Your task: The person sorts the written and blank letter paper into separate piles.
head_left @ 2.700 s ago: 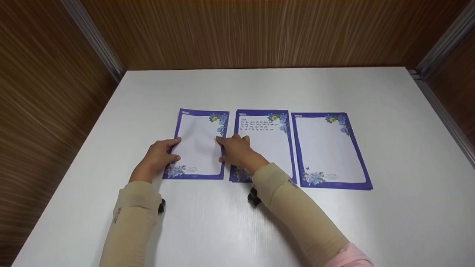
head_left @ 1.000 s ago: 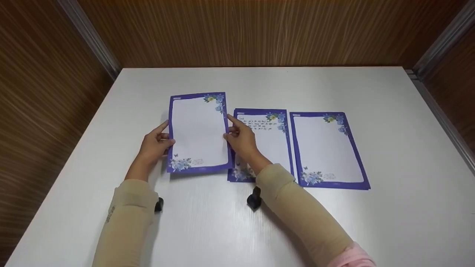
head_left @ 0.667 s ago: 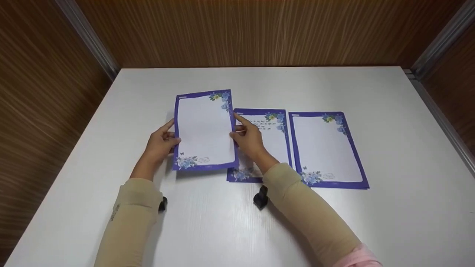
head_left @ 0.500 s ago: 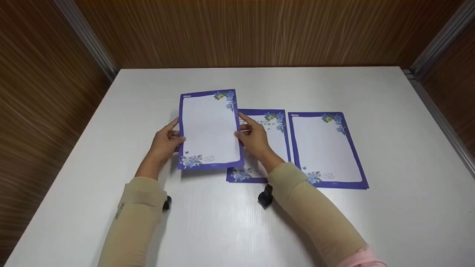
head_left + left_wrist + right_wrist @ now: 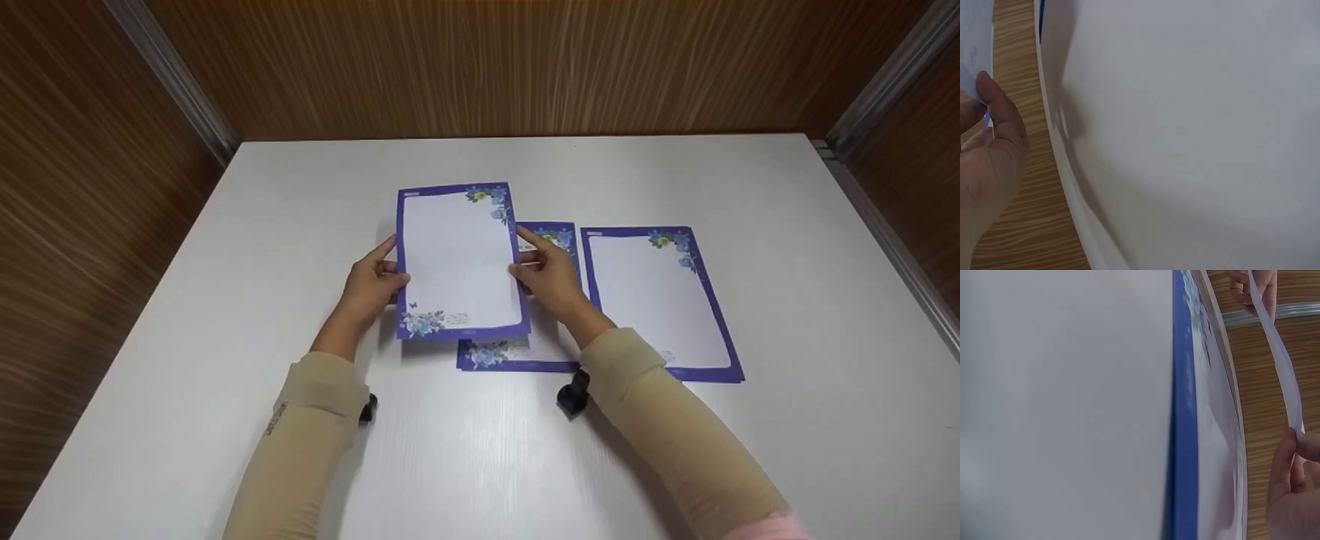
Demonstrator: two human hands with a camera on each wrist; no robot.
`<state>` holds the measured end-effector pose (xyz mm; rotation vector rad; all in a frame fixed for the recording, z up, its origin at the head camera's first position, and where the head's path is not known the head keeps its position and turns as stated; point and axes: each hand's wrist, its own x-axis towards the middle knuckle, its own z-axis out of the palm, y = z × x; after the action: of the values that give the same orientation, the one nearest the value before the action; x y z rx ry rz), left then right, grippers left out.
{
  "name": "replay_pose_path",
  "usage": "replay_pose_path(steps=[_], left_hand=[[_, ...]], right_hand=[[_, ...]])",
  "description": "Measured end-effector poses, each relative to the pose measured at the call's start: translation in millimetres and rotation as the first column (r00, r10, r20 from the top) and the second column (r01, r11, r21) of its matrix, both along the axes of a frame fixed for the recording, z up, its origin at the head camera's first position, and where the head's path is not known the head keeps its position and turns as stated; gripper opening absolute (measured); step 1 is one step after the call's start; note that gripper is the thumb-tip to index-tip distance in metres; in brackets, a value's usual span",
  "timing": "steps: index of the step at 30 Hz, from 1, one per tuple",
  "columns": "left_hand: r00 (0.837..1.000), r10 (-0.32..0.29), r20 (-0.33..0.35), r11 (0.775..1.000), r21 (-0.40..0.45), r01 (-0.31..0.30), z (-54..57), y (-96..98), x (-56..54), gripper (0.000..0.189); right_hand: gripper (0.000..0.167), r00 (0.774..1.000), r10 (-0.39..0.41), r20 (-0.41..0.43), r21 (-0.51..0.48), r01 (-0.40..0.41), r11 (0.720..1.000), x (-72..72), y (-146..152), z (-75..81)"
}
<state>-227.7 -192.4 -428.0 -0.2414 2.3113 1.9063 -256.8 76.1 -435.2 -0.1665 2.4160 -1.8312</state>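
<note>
A sheet of stationery paper (image 5: 459, 255) with a purple border and blue flowers is held above the table, tilted up towards the head camera. My left hand (image 5: 369, 285) pinches its left edge, thumb in front and fingers behind. On the right edge, my right hand (image 5: 553, 281) pinches it the same way. Beneath and to the right lies a similar sheet with handwriting (image 5: 551, 349), now mostly covered by the raised paper and my right hand. In the right wrist view the held paper (image 5: 1283, 371) shows edge-on between both hands.
Another purple-bordered sheet (image 5: 660, 300) lies flat to the right, with a further edge peeking out under it. The white table (image 5: 465, 465) is bounded by wood-grain panels (image 5: 510, 67) at the back and sides. Black wrist devices (image 5: 574, 396) sit below both wrists.
Both hands have lifted the left sheet off the table and carried it rightwards. It now overlaps the handwritten sheet in the head view and hides most of its writing.
</note>
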Motion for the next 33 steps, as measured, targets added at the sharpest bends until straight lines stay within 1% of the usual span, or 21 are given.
replay_pose_path(steps=[6,9,15,22,26,33], left_hand=[[1.000,0.003,-0.003,1.000,-0.002,-0.003,-2.0,21.1,-3.7,0.069],[1.000,0.000,-0.013,1.000,0.014,0.000,-2.8,30.4,-5.0,0.069],[0.999,-0.029,-0.030,0.998,0.050,0.030,-1.9,46.9,-6.8,0.068],[0.999,-0.027,-0.030,0.998,0.061,0.029,-2.9,67.3,-10.4,0.069],[0.999,-0.030,-0.025,0.998,0.055,0.031,-2.2,79.9,-11.4,0.069],[0.999,-0.046,-0.029,0.999,-0.005,0.046,0.0,101.4,-11.0,0.067]], right_hand=[[0.063,0.999,-0.008,0.046,0.024,0.007,1.000,-0.7,21,3.7],[0.063,0.998,-0.007,0.055,0.031,0.006,1.000,-0.2,30,5.0],[0.063,0.997,-0.010,0.079,0.042,0.006,0.999,-0.1,49,5.8],[0.064,0.993,-0.035,0.111,0.104,0.023,0.994,1.0,70,5.7],[0.064,0.991,-0.048,0.125,0.131,0.031,0.991,2.0,81,7.7],[0.066,0.985,-0.067,0.156,0.149,0.044,0.988,3.4,102,9.9]])
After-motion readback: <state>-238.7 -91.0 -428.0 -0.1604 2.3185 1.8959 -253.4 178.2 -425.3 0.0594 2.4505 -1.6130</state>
